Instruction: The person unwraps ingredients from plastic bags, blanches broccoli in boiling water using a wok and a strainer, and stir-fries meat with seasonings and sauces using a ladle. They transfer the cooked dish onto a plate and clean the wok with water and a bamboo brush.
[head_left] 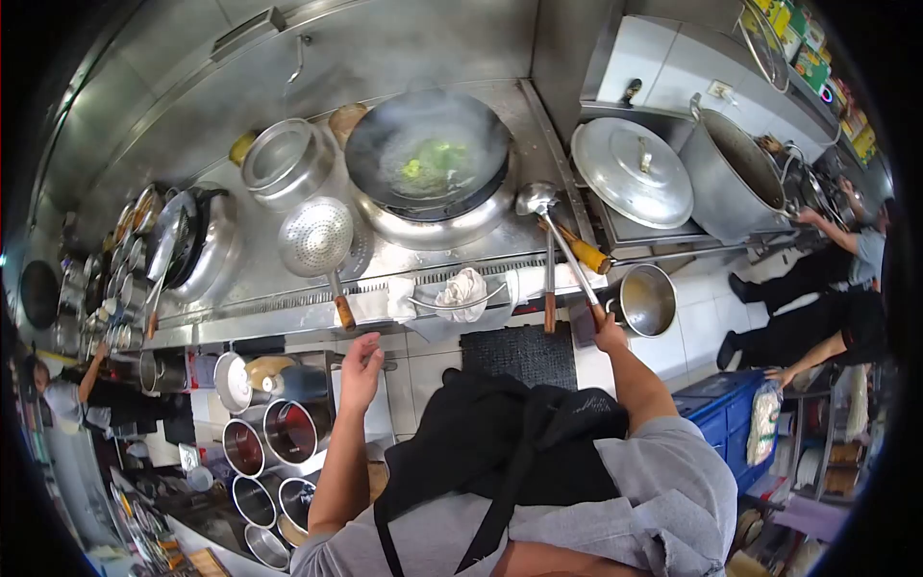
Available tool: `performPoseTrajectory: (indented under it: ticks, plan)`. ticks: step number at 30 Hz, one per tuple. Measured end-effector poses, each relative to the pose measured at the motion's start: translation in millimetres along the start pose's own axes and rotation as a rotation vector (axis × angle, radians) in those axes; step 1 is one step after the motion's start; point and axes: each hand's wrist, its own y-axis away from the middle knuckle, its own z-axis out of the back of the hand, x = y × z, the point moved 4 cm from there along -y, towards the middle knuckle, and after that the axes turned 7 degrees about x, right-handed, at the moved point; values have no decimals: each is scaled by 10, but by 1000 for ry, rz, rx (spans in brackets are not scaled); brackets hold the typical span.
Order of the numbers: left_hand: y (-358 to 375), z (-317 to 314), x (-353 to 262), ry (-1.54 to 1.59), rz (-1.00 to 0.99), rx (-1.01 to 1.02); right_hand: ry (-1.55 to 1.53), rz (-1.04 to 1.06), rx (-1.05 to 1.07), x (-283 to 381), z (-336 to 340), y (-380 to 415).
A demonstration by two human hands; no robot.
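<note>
My right hand [611,335] is closed around the wooden end of a long-handled ladle [574,262]. The ladle's bowl rests at the stove's right side, beside the wok. My left hand [361,370] is raised in front of the stove edge with its fingers apart and nothing in it. Closest to it is the wooden handle of a perforated strainer [317,236], which lies on the steel stovetop. Steam rises from the large black wok [370,159], where green pieces sit in bubbling liquid. Another tool with a wooden handle [550,308] hangs over the edge beside the ladle.
A crumpled white cloth [463,291] lies at the stove's front rail. Right of the stove are a lidded pot [630,173], a tall stockpot [731,178] and a small pot [648,300]. Several metal containers [290,431] stand at lower left. Other people work at both sides.
</note>
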Motion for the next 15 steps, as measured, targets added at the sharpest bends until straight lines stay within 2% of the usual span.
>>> performPoseTrajectory:
  ticks: [1,2,5,8,10,11,13,15]
  plan:
    - [-142,-67,117,10,-4,27,-65,32,97,-173,-100,-139]
    - [-270,-154,237,7,30,77,-38,149,33,-179,-116,-89]
    - [-581,-460,477,8,63,272,28,130,98,46,-43,198]
    - [-852,-854,428,27,-43,477,20,139,99,179,54,347]
    - [-966,-1169,225,-67,-90,771,-4,114,103,254,117,343]
    - [-1032,-1299,177,-68,-97,788,-11,99,97,260,152,324]
    - [-1126,-1689,172,-71,-20,1062,-76,133,47,396,413,370]
    - [-1223,-2081,306,-20,46,1161,-141,136,-28,556,738,538]
